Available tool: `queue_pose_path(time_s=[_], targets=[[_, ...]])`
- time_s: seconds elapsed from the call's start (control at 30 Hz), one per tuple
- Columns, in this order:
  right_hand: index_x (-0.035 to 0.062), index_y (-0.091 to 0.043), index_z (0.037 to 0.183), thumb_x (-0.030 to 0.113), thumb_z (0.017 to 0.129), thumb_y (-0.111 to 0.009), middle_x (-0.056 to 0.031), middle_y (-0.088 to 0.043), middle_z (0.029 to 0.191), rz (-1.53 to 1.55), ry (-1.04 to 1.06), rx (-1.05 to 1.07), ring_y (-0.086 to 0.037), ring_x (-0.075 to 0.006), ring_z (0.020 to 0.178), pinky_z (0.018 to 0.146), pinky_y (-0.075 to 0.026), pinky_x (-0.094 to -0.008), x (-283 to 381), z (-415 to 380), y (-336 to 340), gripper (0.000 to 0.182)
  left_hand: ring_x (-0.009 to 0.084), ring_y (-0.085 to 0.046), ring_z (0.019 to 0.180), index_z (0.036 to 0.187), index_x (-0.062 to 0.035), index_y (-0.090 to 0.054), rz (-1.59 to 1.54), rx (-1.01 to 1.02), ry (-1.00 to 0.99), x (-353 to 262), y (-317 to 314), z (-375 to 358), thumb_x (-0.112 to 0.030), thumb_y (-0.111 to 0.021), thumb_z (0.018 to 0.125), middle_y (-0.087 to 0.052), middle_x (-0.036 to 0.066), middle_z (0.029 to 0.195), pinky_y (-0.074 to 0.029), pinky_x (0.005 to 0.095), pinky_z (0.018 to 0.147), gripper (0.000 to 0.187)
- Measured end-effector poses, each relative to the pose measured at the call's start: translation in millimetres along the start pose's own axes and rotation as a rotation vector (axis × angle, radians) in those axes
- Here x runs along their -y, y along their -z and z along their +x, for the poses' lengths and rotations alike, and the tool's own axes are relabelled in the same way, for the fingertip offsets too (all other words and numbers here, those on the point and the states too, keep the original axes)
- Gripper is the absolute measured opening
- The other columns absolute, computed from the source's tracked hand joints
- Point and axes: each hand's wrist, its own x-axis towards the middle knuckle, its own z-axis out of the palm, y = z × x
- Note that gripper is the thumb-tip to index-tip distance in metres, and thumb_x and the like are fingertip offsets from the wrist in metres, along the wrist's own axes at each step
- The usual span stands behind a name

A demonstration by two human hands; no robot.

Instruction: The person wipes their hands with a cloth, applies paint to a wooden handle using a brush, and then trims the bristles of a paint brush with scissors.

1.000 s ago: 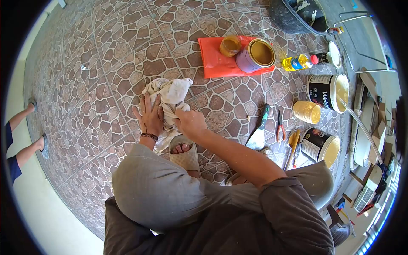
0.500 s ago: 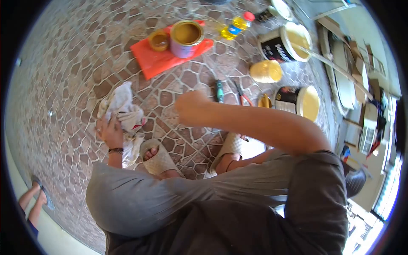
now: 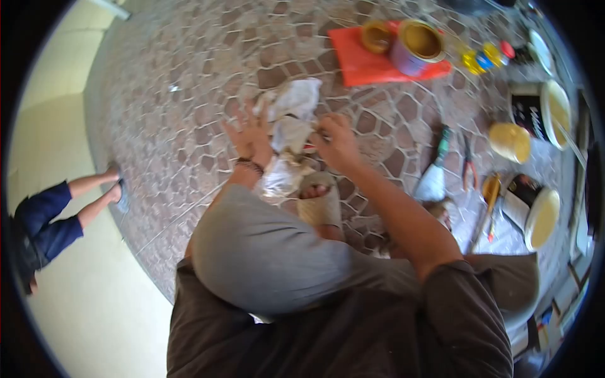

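Note:
A crumpled white cloth (image 3: 295,110) lies on the stone-patterned floor in front of my sandalled foot (image 3: 318,203). My left hand (image 3: 252,135), a beaded bracelet at its wrist, rests with fingers spread on the cloth's left edge. My right hand (image 3: 337,143) is closed on the cloth's right side, where a small red spot shows. The picture is blurred by motion, so the exact grip is hard to make out. My grey-clad knee fills the lower middle of the view.
At the back lies an orange mat (image 3: 362,63) with a purple paint can (image 3: 417,41) and a small jar (image 3: 377,34). To the right are a yellow bottle (image 3: 482,60), black cans (image 3: 534,113), a putty knife (image 3: 435,176) and pliers (image 3: 467,164). Another person's legs (image 3: 82,195) are at the left.
My right hand, raised over the tools half a second ago, has come back down onto the cloth. My head has swung, so the whole view has shifted.

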Motion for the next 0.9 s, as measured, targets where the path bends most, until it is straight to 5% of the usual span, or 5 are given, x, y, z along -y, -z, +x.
queue_pose_path(time_s=[0.43,0.6,0.67,0.73,0.9], targets=[[0.0044,-0.058,0.107,0.007,0.084,-0.064,-0.0154,-0.056,0.123,0.106,0.305,0.111,-0.055,-0.0357,0.108,0.086,-0.046,-0.0393,58,17,-71,0.023,0.0412,-0.004,0.142,0.145,-0.0274,-0.032,0.026,-0.06,-0.059,-16,-2,5,-0.051,-0.04,0.091,-0.01,0.015,0.156,0.001,0.0718,0.103,0.06],[0.0047,-0.06,0.106,0.004,0.084,-0.062,-0.0155,-0.061,0.116,0.188,0.225,-0.049,-0.059,-0.0355,0.104,0.085,-0.047,-0.0409,43,27,-92,0.023,0.0301,-0.012,0.143,0.143,-0.0125,-0.033,-1.314,-0.081,0.191,-11,-15,-7,-0.042,-0.05,0.09,-0.014,0.018,0.154,-0.004,0.0575,0.111,0.063],[0.0044,-0.059,0.105,0.004,0.084,-0.061,-0.0152,-0.062,0.113,0.148,0.171,-0.179,-0.06,-0.0349,0.1,0.082,-0.048,-0.0405,33,34,-89,0.021,0.0237,-0.049,0.122,0.134,-0.0033,-0.047,-1.178,-0.179,-0.236,6,2,-12,-0.015,-0.058,0.09,-0.041,0.017,0.14,-0.036,0.0301,0.101,0.047],[0.0057,-0.063,0.1,0.012,0.084,-0.062,-0.0142,-0.066,0.1,0.049,-0.176,-0.099,-0.062,-0.0345,0.092,0.077,-0.049,-0.0408,23,41,-76,0.017,0.0176,-0.062,0.097,0.127,-0.0036,-0.056,-1.861,0.376,0.225,16,-4,-27,-0.01,-0.054,0.092,-0.062,0.012,0.114,-0.047,0.0276,0.083,0.035],[0.0093,-0.067,0.086,0.021,0.08,-0.062,-0.0129,-0.065,0.078,-0.404,-0.147,0.424,-0.064,-0.0325,0.082,0.071,-0.05,-0.0429,31,68,-8,0.014,0.0079,-0.052,0.058,0.112,-0.0021,-0.064,-1.844,-0.137,0.511,37,10,4,-0.019,-0.051,0.097,-0.06,0.0,0.07,-0.042,0.0256,0.052,0.026]])
